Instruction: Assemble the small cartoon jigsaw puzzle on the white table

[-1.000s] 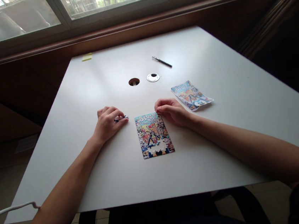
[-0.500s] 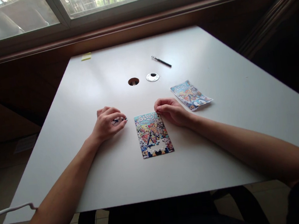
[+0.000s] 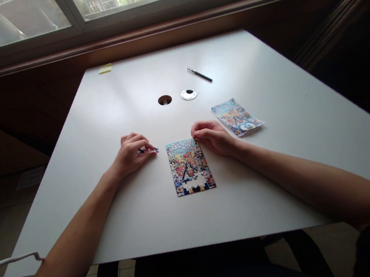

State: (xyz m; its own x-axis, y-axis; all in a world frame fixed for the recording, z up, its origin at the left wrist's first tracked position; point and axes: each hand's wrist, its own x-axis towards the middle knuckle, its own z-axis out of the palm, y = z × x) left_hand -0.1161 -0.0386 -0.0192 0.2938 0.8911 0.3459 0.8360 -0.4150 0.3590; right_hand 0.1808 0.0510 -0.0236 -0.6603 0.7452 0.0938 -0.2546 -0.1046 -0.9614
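Note:
A nearly rectangular jigsaw puzzle (image 3: pixel 187 162) with a colourful crowd of cartoon figures lies flat on the white table. Near its bottom, a white gap with jagged edges shows among the pieces. Left of the puzzle, my left hand (image 3: pixel 132 153) rests over a few loose dark-and-white puzzle pieces (image 3: pixel 141 150), its thumb and forefinger closed round one at the fingertips. The palm hides part of these pieces. My right hand (image 3: pixel 213 137) lies on its side at the puzzle's top right corner, fingers curled and thumb pressed against them at the corner.
A creased paper sheet (image 3: pixel 238 117) with the same picture lies beyond my right hand. Farther back are a pen (image 3: pixel 200 74), a round silver cap (image 3: pixel 188 94) and a cable hole (image 3: pixel 164 100). A yellow sticky note (image 3: pixel 105 69) sits at the far left corner.
My left thumb and forefinger have drawn closer together over the loose pieces, which have shifted slightly. My right hand and the puzzle stay where they were.

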